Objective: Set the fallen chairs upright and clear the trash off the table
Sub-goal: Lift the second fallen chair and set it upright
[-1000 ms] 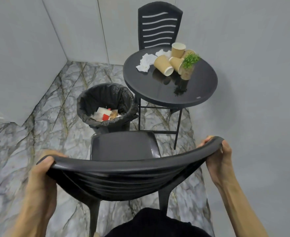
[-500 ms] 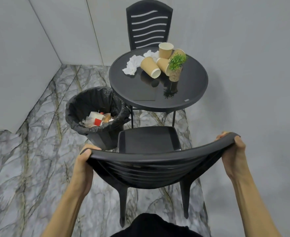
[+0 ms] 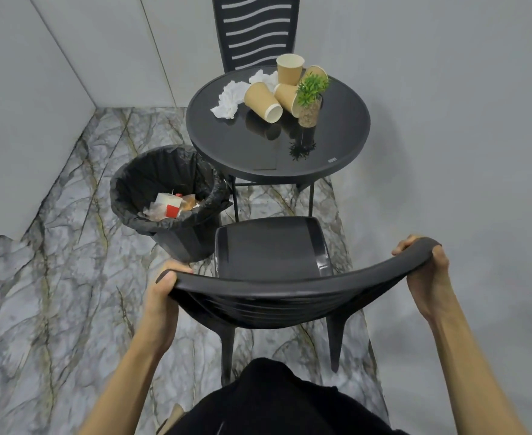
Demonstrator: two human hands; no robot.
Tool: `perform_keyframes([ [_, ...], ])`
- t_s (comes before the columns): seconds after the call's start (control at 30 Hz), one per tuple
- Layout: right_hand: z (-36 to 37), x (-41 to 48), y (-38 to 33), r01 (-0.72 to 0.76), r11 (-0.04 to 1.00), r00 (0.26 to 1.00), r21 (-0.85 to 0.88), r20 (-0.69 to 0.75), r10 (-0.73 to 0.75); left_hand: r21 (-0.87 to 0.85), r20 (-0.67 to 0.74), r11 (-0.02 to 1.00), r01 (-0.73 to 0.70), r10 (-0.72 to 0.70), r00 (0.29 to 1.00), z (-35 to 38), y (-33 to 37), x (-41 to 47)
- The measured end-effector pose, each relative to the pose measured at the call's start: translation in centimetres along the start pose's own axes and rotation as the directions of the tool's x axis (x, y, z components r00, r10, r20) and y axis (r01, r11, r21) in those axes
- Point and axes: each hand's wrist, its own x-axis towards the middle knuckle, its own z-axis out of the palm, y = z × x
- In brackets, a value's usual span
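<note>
A black plastic chair (image 3: 271, 246) stands upright in front of me, its seat facing the round black table (image 3: 258, 152). My left hand (image 3: 164, 290) grips the left end of its backrest top and my right hand (image 3: 424, 271) grips the right end. On the table lie several brown paper cups (image 3: 263, 97), one upright and the others on their sides, beside crumpled white napkins (image 3: 230, 97). A second black chair (image 3: 255, 29) stands upright behind the table against the wall.
A small potted green plant (image 3: 310, 98) stands on the table next to the cups. A black bin (image 3: 167, 196) lined with a bag and holding trash sits on the marble floor left of the table. Grey walls close in on the left, back and right.
The chair I hold has shifted right and forward, toward the table, and now stands beside the bin rather than behind it. Both hands keep their grip on the backrest.
</note>
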Motion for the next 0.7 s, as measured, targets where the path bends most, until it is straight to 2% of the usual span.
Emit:
perform_keyframes([
  [0.13,-1.5,-2.7,1.1,0.001,1.000,1.000,0.013,0.029,-0.001,-0.017,0.064,1.000,0.019,-0.018,0.998,-0.7,-2.0,-2.3],
  [0.4,-2.6,-7.3,2.1,-0.055,0.998,0.998,-0.031,-0.003,0.055,-0.038,0.063,0.997,0.064,-0.061,0.996,-1.5,-3.9,-6.1],
  [0.6,-3.2,-7.8,1.7,-0.057,0.998,0.992,-0.021,-0.110,0.054,-0.034,0.051,0.996,0.081,-0.079,0.996,-1.5,-3.5,-6.7],
  [0.7,-2.7,-8.4,-0.6,-0.029,0.983,0.996,-0.182,-0.091,0.012,-0.047,0.077,0.994,0.097,-0.093,0.993,-1.4,-2.9,-6.9],
])
